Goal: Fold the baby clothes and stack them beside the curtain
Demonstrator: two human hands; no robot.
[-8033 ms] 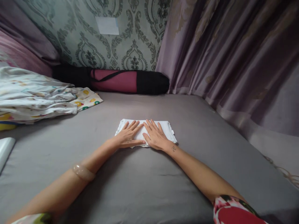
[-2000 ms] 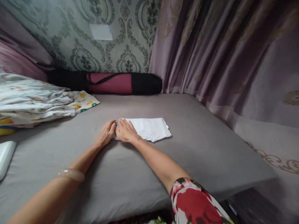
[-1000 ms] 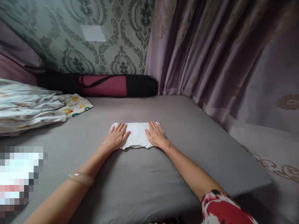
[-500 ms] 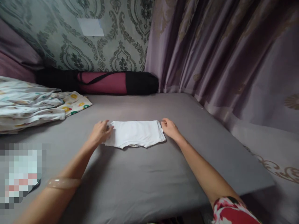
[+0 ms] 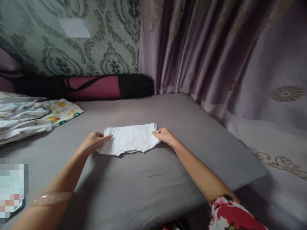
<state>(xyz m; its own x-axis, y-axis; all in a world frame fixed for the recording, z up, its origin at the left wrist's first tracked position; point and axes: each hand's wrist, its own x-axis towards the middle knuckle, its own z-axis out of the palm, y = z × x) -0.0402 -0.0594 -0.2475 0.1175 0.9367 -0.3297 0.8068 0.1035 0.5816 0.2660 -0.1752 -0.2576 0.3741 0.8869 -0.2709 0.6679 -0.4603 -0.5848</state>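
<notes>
Left hand (image 5: 94, 141) and right hand (image 5: 166, 136) each grasp one side of the folded white cloth (image 5: 130, 139), over the gray sheet (image 5: 153, 188)

A second ago pressing flat on the folded white cloth (image 5: 130, 139), and half a second ago hanging loosely at its left end, the left grip (image 5: 94, 141) is now pinching that end. The right grip (image 5: 166, 136), half a second ago just beside the cloth's right end, is now taking hold of it. Both are now holding opposite ends of the cloth rather than crowding together at its left end, as two seconds ago.
</notes>
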